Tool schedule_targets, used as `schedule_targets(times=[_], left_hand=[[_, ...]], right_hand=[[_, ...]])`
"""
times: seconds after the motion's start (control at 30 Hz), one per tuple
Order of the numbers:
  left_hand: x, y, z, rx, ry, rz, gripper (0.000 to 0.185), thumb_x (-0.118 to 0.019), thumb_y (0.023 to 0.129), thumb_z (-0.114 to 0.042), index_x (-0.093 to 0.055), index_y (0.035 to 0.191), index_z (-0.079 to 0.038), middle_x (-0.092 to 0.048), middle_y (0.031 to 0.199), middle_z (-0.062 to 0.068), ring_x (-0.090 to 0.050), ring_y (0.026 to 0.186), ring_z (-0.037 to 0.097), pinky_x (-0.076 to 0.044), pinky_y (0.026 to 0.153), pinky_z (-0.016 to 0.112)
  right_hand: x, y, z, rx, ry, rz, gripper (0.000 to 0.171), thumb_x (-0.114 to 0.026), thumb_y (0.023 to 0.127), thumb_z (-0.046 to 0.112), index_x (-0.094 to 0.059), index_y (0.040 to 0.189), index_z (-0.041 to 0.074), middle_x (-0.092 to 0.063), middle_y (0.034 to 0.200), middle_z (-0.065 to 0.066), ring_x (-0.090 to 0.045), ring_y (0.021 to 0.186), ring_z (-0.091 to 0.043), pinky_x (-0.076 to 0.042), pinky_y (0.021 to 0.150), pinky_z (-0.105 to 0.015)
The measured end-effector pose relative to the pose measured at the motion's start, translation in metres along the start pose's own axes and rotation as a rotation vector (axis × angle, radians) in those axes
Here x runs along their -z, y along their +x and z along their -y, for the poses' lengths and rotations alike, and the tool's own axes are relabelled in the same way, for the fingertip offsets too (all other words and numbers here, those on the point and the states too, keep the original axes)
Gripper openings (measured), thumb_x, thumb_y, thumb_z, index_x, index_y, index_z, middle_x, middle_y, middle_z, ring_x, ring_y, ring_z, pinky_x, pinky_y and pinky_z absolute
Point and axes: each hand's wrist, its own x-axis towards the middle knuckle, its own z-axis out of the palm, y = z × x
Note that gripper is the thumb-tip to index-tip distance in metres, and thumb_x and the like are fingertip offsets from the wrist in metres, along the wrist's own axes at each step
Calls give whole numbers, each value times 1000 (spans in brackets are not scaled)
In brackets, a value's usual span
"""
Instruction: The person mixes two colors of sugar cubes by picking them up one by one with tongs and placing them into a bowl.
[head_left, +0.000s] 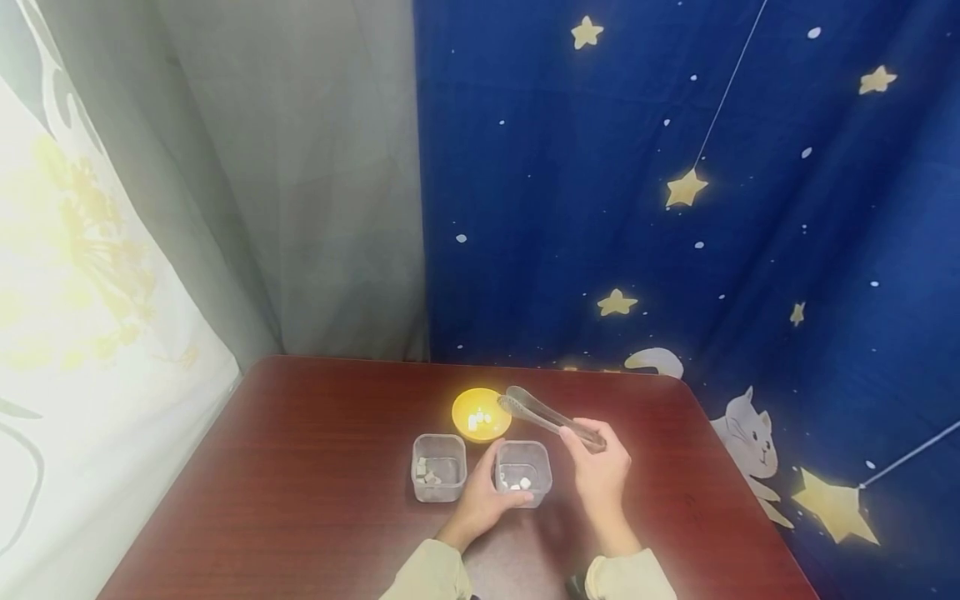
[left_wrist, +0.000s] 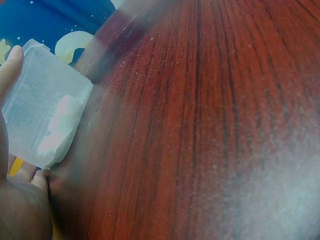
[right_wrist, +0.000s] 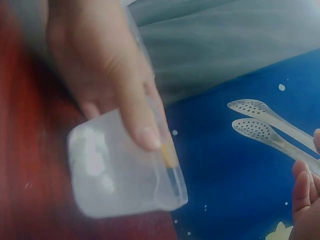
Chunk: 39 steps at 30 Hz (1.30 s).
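Observation:
My left hand grips a clear square plastic container, thumb on the near side and fingers round the left. Several small white pieces lie in its bottom; the right wrist view shows the thumb pressed on the container wall. In my right hand are metal tongs, held near the handle end. Their perforated tips stand a little apart with nothing between them, by the right rim of a yellow bowl. White pieces lie in that bowl.
A second clear container with a few pale pieces stands left of the left hand. All stand on a dark red wooden table. Behind it hang a grey curtain and a blue starry curtain.

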Motion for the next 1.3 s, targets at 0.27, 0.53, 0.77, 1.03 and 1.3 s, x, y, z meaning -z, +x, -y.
schedule_targets(times=[0.27, 0.53, 0.77, 1.03, 1.3], left_hand=[[1, -1, -3, 1, 16, -4, 105, -88, 66, -40, -34, 151, -11, -45, 146, 8, -45, 129, 26, -34, 108, 50], [2, -2, -3, 8, 27, -2, 104, -88, 65, -40, -34, 151, -13, -47, 144, 10, -46, 128, 27, -34, 107, 50], [1, -1, -2, -3, 9, -5, 103, -88, 66, -40, -34, 150, -14, -47, 144, 9, -47, 127, 27, -34, 108, 49], [0, 0, -1, 1, 11, -8, 105, -87, 67, -40, -32, 150, -8, -44, 146, 15, -45, 129, 30, -33, 109, 50], [1, -1, -4, 0, 43, 1, 107, -87, 67, -40, -30, 151, -7, -42, 147, 15, -42, 131, 31, -32, 109, 51]], right_hand=[[7, -3, -9, -5, -56, 23, 22, -80, 78, 4, -71, 97, -2, -72, 86, -14, -65, 71, -1, -53, 59, -18], [9, -1, -51, -15, -45, 47, 23, -83, 77, 12, -71, 96, 8, -73, 89, -8, -68, 75, -9, -55, 62, -21], [13, -3, -52, -25, -74, 53, 25, -84, 76, 15, -70, 95, 10, -72, 87, -4, -68, 74, -14, -56, 61, -23], [19, -4, -56, -13, -32, 65, 26, -86, 74, 12, -71, 95, 8, -72, 86, -5, -68, 70, -15, -56, 57, -25], [27, -5, -55, -36, -54, 99, 26, -85, 73, 5, -71, 95, 6, -72, 89, -10, -66, 69, -8, -54, 55, -21]])
